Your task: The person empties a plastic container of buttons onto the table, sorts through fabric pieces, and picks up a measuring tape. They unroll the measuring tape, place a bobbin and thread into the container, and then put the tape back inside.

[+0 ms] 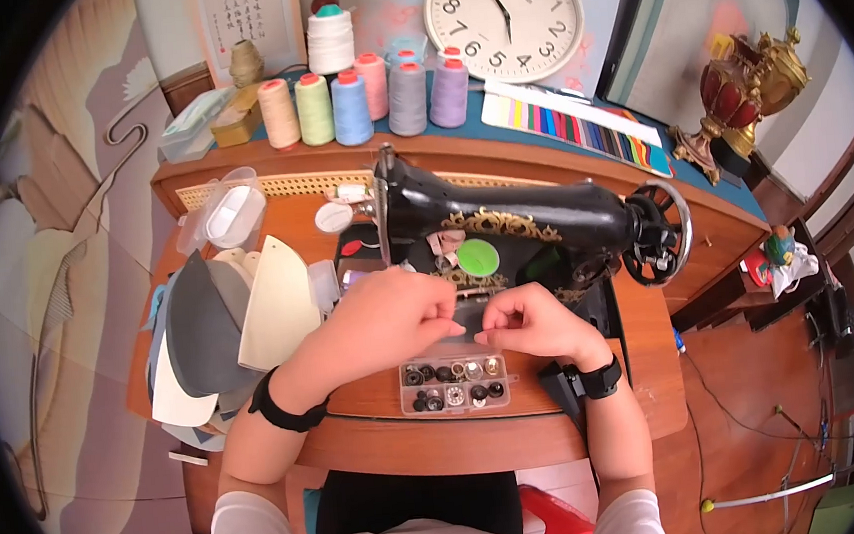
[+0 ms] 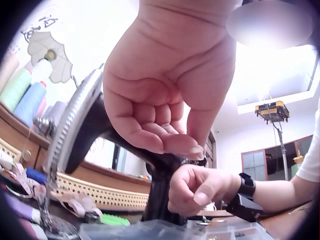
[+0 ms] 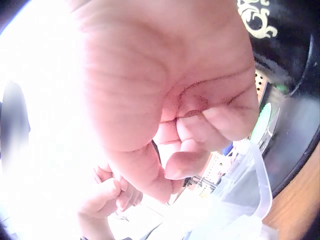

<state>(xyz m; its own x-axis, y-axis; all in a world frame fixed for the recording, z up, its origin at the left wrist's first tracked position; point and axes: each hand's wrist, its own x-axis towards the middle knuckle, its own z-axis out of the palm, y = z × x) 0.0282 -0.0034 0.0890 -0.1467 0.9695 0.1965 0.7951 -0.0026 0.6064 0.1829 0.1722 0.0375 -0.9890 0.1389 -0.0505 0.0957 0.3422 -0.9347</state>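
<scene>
My left hand (image 1: pixel 383 316) (image 2: pixel 170 75) and right hand (image 1: pixel 544 326) (image 3: pixel 165 75) face each other in the air, apart, in front of the black sewing machine (image 1: pixel 483 212). The fingers of both are curled, thumb tips close to the index fingertips; whether a tiny thing lies between them I cannot tell. Just below, nearer the body, a clear compartment box (image 1: pixel 456 408) holds dark, silver and gold-toned small round parts. Its clear lid (image 3: pixel 250 195) stands behind it, partly under the hands. In the left wrist view, the right hand (image 2: pixel 200 190) is seen beyond the left.
Grey and cream curved pieces (image 1: pixel 279 304) are piled at the left, beside a clear container (image 1: pixel 232 212). A green round item (image 1: pixel 477 257) lies at the machine. Thread cones (image 1: pixel 352 107), a colour chart (image 1: pixel 566 120) and a clock (image 1: pixel 505 15) are at the back.
</scene>
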